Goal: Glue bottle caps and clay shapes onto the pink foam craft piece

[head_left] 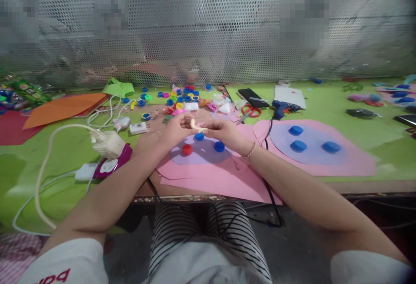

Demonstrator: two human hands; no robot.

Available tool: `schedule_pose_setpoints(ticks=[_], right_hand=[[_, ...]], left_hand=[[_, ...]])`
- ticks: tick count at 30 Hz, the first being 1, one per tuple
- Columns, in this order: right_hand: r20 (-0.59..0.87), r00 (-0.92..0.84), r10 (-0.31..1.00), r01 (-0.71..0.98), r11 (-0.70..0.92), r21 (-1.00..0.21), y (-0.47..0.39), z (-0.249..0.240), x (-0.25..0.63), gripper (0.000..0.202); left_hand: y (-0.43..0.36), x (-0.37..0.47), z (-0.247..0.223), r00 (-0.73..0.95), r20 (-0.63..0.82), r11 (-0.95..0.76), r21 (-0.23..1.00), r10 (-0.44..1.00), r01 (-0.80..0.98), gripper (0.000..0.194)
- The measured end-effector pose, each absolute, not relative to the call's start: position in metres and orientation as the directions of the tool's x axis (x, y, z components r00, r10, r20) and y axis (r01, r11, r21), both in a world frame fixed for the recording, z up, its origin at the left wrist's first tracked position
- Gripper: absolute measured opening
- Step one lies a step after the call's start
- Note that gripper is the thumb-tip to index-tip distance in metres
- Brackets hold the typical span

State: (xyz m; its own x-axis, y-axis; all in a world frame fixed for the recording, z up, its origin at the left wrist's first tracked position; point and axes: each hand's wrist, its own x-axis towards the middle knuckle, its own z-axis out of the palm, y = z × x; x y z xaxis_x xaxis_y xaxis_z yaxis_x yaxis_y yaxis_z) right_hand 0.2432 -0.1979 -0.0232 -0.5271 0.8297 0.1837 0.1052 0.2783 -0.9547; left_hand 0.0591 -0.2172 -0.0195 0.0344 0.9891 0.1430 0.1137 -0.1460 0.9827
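Observation:
Between both hands, above the table, is a curved pale piece of what looks like modelling clay [194, 125]. My left hand [179, 129] pinches one end, and my right hand [224, 132] grips the other with its fingers closed. Below them lies a lilac paper oval [204, 159] on pink paper [234, 180]. A red bottle cap [187, 149] and two blue caps, one nearer [219, 146] and one partly behind the fingers [199, 137], sit on the oval.
Right of my hands, blue caps [298, 146] rest on another lilac-and-pink sheet. Scissors [251, 111], a blue glue gun [282, 109] with a black cable, and a black phone [251, 98] lie behind. Many coloured caps are scattered at the back. A purple power strip [113, 165] with cords stands left.

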Motion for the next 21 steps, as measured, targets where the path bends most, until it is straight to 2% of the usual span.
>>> schedule_pose_setpoints(ticks=[3, 6, 8, 14, 17, 21], right_hand=[[0.190, -0.526, 0.829, 0.098, 0.281, -0.955, -0.197, -0.025, 0.243, 0.025], [0.210, -0.547, 0.810, 0.072, 0.295, -0.953, -0.195, -0.027, 0.244, 0.025], [0.217, -0.555, 0.803, 0.057, 0.298, -0.953, -0.194, -0.028, 0.245, 0.025], [0.261, -0.500, 0.826, 0.123, 0.365, -0.923, -0.195, -0.029, 0.242, 0.032], [0.314, -0.472, 0.824, 0.153, 0.427, -0.892, -0.196, -0.029, 0.239, 0.030], [0.324, -0.449, 0.833, 0.157, 0.431, -0.889, -0.197, -0.029, 0.238, 0.025]], left_hand=[[-0.221, 0.062, -0.017, 0.041, 0.070, -0.069, 0.997, 0.997, -0.021, 0.048], [-0.224, 0.065, -0.014, 0.042, -0.055, 0.062, 0.975, 0.998, -0.211, 0.027], [-0.225, 0.067, -0.013, 0.046, -0.107, 0.116, 0.956, 0.993, -0.269, 0.017], [-0.226, 0.070, -0.014, 0.014, -0.068, 0.069, 0.952, 0.998, -0.299, 0.024], [-0.227, 0.069, -0.019, 0.015, -0.017, 0.021, 0.964, 1.000, -0.266, 0.027], [-0.226, 0.068, -0.023, 0.028, 0.014, -0.007, 0.977, 1.000, -0.215, 0.029]])
